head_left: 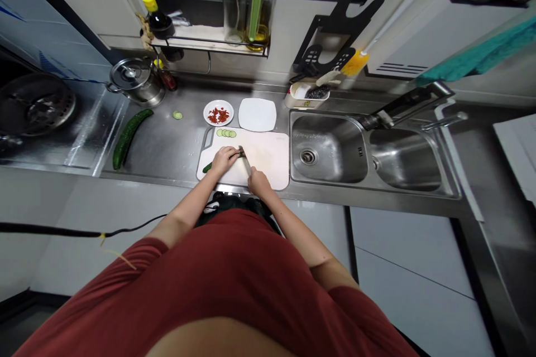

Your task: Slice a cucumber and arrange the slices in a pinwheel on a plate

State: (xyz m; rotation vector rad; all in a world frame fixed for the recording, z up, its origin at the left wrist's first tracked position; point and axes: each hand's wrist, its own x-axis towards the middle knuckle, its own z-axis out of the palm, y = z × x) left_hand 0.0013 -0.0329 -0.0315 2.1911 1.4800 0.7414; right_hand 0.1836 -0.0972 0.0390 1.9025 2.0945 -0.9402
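on the brushed-steel worktop point(167, 139), in front of a person in a dark red short-sleeved top point(243, 256), lies a white rectangular cutting board point(274, 156) with a grey-edged handle opening at its upper left corner. across the board's left half rests a dark green cucumber piece point(207, 168), one end poking out past the left hand point(224, 160). that hand is closed down over it, fingers bent towards the blade. the right hand point(259, 182) is clamped round the handle of a narrow steel-bladed knife point(246, 164), whose blade points away from the body, right beside the fingertips of the left; whether the edge is inside the cucumber i cannot tell. a short overlapping row of pale green round slices point(226, 133) sits near the board's top edge, beyond the left hand. just behind the board stand a round white plate point(206, 111) with chopped red pieces point(218, 115) and, to its right, a bare white squarish plate point(257, 114). further left, a long whole green cucumber point(131, 136) and one loose pale slice point(177, 115) lie directly on the steel.
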